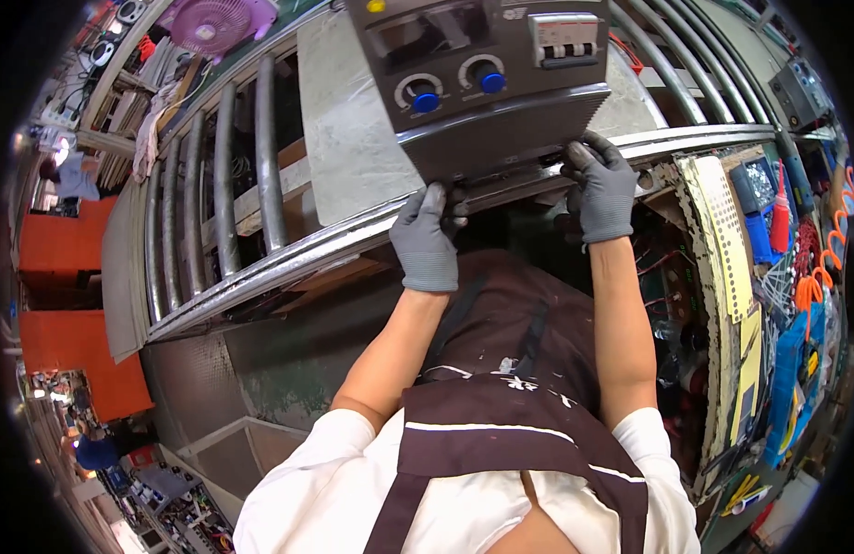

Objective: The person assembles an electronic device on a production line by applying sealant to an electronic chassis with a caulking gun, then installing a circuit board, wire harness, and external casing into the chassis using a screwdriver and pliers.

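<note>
A dark grey box-shaped electrical machine (501, 129) rests on a pale board (339, 138) over the roller conveyor. Its panel carries two blue knobs (426, 102) and a white circuit breaker (563, 37). Both my hands wear grey gloves. My left hand (427, 240) closes on the machine's lower left corner, thumb on top and fingers partly hidden. At the lower right corner, my right hand (604, 192) has its thumb against the edge and fingers curled.
Metal rollers (225, 185) run to the left, and more lie at the upper right. A purple fan (208, 26) and orange bins (66, 235) stand left. Right, a bench holds a red bottle (780, 217), an orange coiled hose (808, 294) and a blue tray (796, 388).
</note>
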Motion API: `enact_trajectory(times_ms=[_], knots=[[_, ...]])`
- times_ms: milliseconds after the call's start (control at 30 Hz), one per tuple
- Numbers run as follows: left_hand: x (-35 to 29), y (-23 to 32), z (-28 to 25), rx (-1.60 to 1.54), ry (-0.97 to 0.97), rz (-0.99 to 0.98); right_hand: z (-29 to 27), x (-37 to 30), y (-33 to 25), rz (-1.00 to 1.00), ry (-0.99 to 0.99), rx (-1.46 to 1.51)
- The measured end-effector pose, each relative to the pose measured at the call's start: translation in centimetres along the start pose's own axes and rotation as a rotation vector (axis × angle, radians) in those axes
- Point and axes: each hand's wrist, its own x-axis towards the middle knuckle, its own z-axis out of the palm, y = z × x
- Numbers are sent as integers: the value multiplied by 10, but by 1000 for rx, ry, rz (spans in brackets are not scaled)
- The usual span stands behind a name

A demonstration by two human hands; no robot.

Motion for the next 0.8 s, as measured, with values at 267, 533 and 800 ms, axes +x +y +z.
enact_trajectory(times_ms=[267,533,800], knots=[[-1,5,4,18,32,-58,1,-2,-2,-2,-10,-43],[-2,8,3,103,32,-32,-1,0,-2,-37,-19,-41],[-3,10,3,402,88,180,-2,4,-5,-125,-29,-165]])
